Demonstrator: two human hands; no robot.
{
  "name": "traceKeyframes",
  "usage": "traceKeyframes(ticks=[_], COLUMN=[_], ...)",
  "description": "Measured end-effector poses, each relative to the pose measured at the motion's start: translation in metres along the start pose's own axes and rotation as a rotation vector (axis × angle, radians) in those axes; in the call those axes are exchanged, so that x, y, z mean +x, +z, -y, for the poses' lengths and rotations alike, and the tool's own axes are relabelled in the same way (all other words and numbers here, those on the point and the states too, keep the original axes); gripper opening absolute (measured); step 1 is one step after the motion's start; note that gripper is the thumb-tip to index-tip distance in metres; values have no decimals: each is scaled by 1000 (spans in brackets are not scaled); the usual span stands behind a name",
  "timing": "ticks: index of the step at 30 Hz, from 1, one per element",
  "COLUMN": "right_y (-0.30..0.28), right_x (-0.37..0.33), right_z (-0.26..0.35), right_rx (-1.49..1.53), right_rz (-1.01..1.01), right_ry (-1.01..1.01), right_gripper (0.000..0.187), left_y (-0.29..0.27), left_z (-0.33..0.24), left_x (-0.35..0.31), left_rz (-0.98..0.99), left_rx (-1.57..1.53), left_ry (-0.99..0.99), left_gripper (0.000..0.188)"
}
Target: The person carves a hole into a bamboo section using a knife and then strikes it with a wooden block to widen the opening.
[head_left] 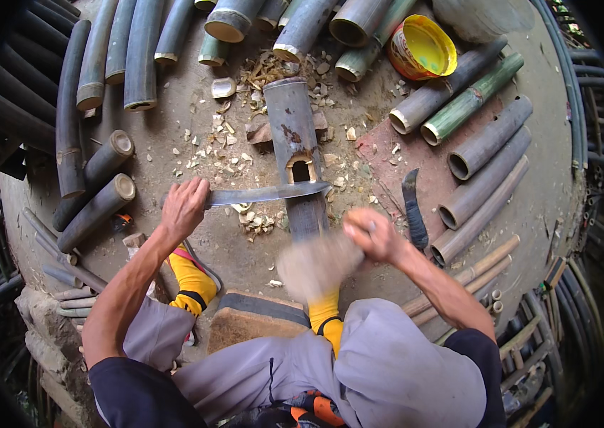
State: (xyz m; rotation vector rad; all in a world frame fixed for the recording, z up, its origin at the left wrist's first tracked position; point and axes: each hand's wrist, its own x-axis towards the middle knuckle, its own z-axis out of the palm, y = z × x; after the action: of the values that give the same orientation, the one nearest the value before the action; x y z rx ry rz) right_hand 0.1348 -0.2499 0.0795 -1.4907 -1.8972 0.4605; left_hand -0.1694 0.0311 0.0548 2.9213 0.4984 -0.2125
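A dark bamboo pole lies lengthwise in front of me, with a squarish hole cut in its upper side. My left hand is closed round the handle of a machete. Its long blade crosses the pole just on the near side of the hole. Closed on a handle, my right hand holds a wooden mallet, whose pale head is smeared by motion. The mallet head hangs over the near end of the pole and hides it, close to my yellow-socked foot.
Bamboo pieces fan round the far side and the right. Pale chips litter the ground. A yellow tub stands far right. A curved knife lies right of the pole. A block sits between my feet.
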Motion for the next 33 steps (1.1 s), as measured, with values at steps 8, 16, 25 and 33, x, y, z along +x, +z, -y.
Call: traceKeyframes(ticks=[8, 16, 25, 33], right_y=[2, 12, 5, -61], right_x=[25, 16, -17, -55], right_z=[23, 32, 79, -12], right_rx=[89, 285, -5, -157], right_rz=[-108, -140, -40, -683], right_ry=[-297, 650, 826, 1303], right_gripper=[71, 84, 111, 35], left_y=[0, -32, -39, -41], left_z=[2, 23, -156, -197], left_x=[-2, 39, 91, 107], left_rz=[14, 532, -121, -400], left_rx=[11, -1112, -1751, -1085], left_ry=[-38, -534, -555, -553], left_gripper=[20, 28, 34, 55])
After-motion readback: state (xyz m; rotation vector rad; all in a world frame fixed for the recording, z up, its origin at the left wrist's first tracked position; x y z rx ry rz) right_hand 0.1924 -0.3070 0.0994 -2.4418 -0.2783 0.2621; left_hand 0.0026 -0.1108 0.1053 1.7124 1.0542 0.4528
